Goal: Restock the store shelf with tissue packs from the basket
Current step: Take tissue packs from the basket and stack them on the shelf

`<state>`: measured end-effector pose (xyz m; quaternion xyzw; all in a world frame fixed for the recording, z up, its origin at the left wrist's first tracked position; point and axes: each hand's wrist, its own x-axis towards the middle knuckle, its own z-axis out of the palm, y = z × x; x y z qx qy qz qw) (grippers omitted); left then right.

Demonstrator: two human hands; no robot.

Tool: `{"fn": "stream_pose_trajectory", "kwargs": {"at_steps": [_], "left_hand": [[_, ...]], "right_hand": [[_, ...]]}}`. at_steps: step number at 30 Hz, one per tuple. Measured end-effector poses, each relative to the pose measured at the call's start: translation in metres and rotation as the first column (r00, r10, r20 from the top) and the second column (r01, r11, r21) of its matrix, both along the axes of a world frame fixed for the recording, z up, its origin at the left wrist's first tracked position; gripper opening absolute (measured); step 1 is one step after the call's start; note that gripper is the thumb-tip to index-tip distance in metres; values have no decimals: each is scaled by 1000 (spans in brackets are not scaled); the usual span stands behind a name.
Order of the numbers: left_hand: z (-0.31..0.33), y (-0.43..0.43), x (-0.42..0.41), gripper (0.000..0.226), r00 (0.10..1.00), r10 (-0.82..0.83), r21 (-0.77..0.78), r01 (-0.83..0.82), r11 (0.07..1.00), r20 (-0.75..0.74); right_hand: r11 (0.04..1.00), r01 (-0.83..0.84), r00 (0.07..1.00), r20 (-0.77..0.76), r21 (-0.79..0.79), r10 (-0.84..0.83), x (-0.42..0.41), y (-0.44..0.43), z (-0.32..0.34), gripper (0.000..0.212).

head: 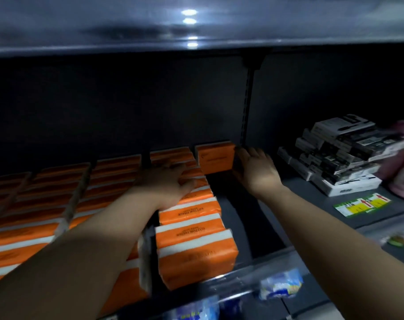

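Orange-and-white plastic-wrapped tissue packs (191, 227) fill the dark grey metal shelf (242, 229) in rows running front to back. The rightmost lane holds a single orange tissue pack (216, 158) at the very back, and the rest of that lane is bare. The left hand (166, 181) lies flat on the tops of the adjacent row, fingers straight and spread, gripping nothing. The right hand (257, 172) is open with straight fingers, its palm turned toward the right side of the rear pack. I cannot tell whether it is touching the pack.

The step looks like seating and squaring a just-placed pack. The next move likely calls for fetching another pack from the basket, which is out of view, and setting it in front of the rear one.

A stack of black-and-white boxes (334, 158) sits further right. Blue-white packets (281, 282) lie on the tier below.
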<state>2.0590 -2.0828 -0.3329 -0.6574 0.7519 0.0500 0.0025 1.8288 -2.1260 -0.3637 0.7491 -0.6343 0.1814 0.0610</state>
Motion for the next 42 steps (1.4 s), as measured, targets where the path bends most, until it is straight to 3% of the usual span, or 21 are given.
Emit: {"fn": "stream_pose_trajectory", "kwargs": {"at_steps": [4, 8, 10, 13, 19, 23, 27, 31, 34, 38, 40, 42], "left_hand": [[25, 30, -21, 56, 998, -57, -177, 49, 983, -40], [32, 94, -71, 42, 955, -238, -420, 146, 896, -176], [24, 133, -99, 46, 886, -355, -437, 204, 876, -298], [-3, 187, -142, 48, 800, -477, -397, 330, 857, -364], [-94, 283, -229, 36, 689, -603, -170, 591, 789, -403], [-165, 326, -276, 37, 707, -609, 130, 684, 718, -359], [-242, 359, -297, 50, 807, -548, 527, 571, 629, -219], [-295, 392, -303, 44, 817, -548, 757, 469, 454, -178], [-329, 411, -305, 40, 899, -422, 876, 296, 382, -120], [-358, 426, -304, 56, 943, -328, 958, 141, 250, -53], [-364, 431, -305, 54, 956, -289, 980, 109, 167, -57], [-365, 434, -307, 54, 958, -277, 978, 118, 173, -67]], "right_hand": [[996, -29, 997, 68, -82, 35, -18, 64, 21, 50], [996, 7, 985, 173, -89, 8, -51, 160, 34, 60], [997, 62, 977, 207, -36, -53, -72, 219, 31, 62], [985, 160, 961, 219, 68, -171, -107, 310, 16, 62], [861, 381, 878, 158, 338, -451, -178, 463, -66, 56], [715, 451, 760, 190, 534, -621, -202, 513, -136, 56], [617, 420, 653, 251, 665, -714, -211, 528, -191, 58], [573, 397, 578, 290, 717, -763, -212, 531, -225, 58], [568, 381, 524, 335, 730, -783, -212, 531, -238, 59], [568, 375, 454, 389, 733, -802, -215, 528, -244, 60], [558, 383, 431, 392, 736, -813, -217, 526, -246, 59], [550, 385, 411, 396, 741, -821, -217, 525, -247, 58]]}}
